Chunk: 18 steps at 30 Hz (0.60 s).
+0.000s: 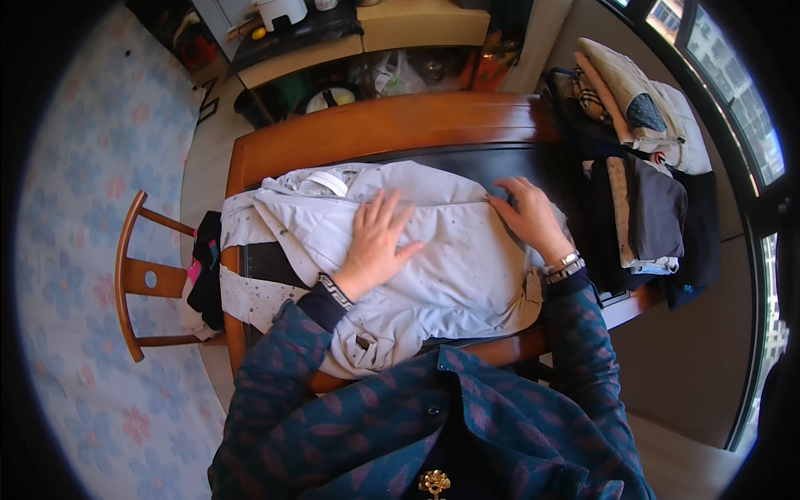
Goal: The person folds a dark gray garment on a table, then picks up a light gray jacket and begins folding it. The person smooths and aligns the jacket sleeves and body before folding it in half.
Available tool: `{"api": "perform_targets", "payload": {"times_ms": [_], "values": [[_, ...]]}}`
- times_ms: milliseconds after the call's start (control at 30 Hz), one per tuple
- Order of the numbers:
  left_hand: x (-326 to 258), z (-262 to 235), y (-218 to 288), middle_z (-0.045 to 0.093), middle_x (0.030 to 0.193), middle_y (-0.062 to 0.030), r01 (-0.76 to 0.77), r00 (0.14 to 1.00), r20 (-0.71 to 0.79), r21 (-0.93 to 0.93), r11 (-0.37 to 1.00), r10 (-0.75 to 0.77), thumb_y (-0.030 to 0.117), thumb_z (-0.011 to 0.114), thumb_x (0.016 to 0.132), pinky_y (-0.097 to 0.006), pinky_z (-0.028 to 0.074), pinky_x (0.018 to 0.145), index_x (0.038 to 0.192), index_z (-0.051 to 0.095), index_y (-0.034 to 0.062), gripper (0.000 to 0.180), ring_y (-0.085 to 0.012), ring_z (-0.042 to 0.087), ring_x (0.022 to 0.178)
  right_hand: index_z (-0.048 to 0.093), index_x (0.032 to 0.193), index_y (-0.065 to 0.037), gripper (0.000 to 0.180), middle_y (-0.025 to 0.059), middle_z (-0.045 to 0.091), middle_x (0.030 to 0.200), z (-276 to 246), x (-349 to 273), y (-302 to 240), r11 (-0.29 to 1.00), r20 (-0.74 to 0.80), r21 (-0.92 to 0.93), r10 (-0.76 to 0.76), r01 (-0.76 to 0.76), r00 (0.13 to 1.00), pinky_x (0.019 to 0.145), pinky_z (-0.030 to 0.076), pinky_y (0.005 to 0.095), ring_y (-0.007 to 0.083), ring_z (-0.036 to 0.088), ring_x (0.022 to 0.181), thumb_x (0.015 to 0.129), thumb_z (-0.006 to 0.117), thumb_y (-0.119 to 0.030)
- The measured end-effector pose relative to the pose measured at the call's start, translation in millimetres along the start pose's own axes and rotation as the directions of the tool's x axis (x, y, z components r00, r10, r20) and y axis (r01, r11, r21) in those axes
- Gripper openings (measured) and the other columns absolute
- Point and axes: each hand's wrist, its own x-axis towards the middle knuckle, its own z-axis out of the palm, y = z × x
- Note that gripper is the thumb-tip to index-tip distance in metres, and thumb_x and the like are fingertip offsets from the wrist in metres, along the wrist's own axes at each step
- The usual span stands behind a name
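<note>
A pale grey long-sleeved garment (454, 250) with dark specks lies spread and partly folded over the dark top of a wooden table (400, 123). My left hand (379, 246) presses flat on its middle, fingers spread. Over the garment's far right part rests my right hand (533, 218), its fingers slightly bent and the thumb apart from them at a seam. Neither hand shows cloth gripped in it. A white band, perhaps the collar (327, 183), shows at the far left of the garment. One sleeve (258, 300) stretches to the table's left edge, and cloth bunches at the near edge.
Stacks of folded clothes (654, 200) stand at the table's right end, by the window (725, 75). A wooden chair (150, 277) with dark clothes on it is at the left. Beyond the table is a cabinet (425, 25) with shelves of goods.
</note>
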Motion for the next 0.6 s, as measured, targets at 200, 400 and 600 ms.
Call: {"api": "perform_targets", "payload": {"times_ms": [200,400,600], "values": [[-16,16,10,0.047,0.148,-0.0192,0.042,0.999,-0.004,0.049,0.998,-0.042,0.042,0.067,0.090,-0.060,0.016,0.118,0.136,0.058,0.0080,0.058,-0.0398,0.031,0.145,0.063,0.121,-0.002,0.049,0.0173,0.066,0.100,69,23,-24,0.939,-0.175,0.001,-0.339,0.345,0.924,0.076,0.054,0.0414,0.0348,0.065,0.084,0.080,0.081,-0.022],[-6,9,12,0.047,0.148,-0.0169,0.030,0.999,-0.019,0.039,0.999,-0.029,0.039,0.066,0.090,-0.058,0.020,0.116,0.128,0.061,0.0078,0.050,-0.0363,0.035,0.143,0.066,0.115,-0.003,0.037,0.0161,0.067,0.093,76,7,-23,0.959,0.001,0.163,-0.235,0.232,0.972,0.069,0.054,0.0436,0.0401,0.066,0.081,0.081,0.076,-0.014],[-7,-3,13,0.067,0.113,-0.0112,0.031,0.990,-0.134,-0.081,0.996,-0.041,0.023,0.072,0.088,-0.044,0.044,0.096,0.106,0.069,0.0051,0.026,-0.0308,0.061,0.111,0.068,0.104,-0.004,0.024,0.0138,0.067,0.089,74,7,-25,0.951,-0.103,0.156,-0.253,0.267,0.962,0.068,0.054,0.0440,0.0371,0.066,0.078,0.080,0.068,-0.007]]}}
